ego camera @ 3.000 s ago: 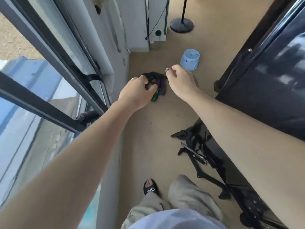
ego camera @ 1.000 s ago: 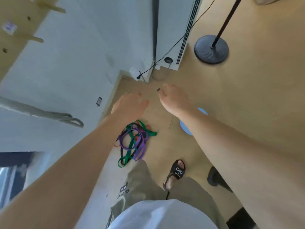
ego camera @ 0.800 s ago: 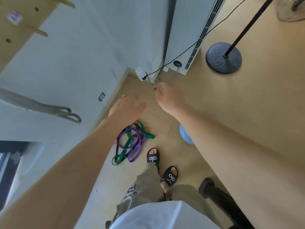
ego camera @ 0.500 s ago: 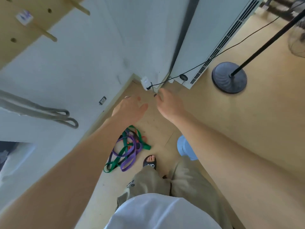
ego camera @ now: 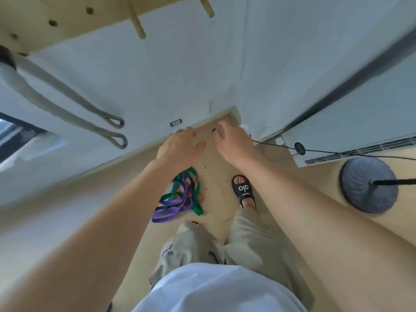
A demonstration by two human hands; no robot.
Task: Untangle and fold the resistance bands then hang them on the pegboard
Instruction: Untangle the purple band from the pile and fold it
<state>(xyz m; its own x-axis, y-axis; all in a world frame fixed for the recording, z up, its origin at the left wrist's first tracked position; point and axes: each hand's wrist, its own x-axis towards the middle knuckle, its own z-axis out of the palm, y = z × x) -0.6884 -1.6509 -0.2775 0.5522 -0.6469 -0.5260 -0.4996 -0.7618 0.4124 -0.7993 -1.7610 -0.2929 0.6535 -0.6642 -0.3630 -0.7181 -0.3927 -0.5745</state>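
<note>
**Two empty hands above the tangled bands**

Both hands are stretched forward over the floor, side by side and apart. Left hand [ego camera: 181, 146]: fingers loosely spread, holding nothing; a ring shows on one finger. Right hand [ego camera: 234, 141]: fingers relaxed and extended, also holding nothing.

Resistance bands [ego camera: 180, 195] lie in one tangled heap on the tan floor [ego camera: 292, 183], below the left hand and not touched by it. Purple, green and orange loops visible, crossing over each other; a dark strand is mixed in.

Black sandal [ego camera: 244, 191] on one foot stands just right of the heap.

Pegboard [ego camera: 67, 16] at upper left, pale wood, with two pegs [ego camera: 137, 22] sticking out. Two grey loops [ego camera: 108, 129] hang from its left part against the white wall [ego camera: 168, 70].

Round dark stand base [ego camera: 369, 184] sits on the floor at right, well apart from the bands. A black cable [ego camera: 337, 152] runs along near the white unit [ego camera: 349, 140].
</note>
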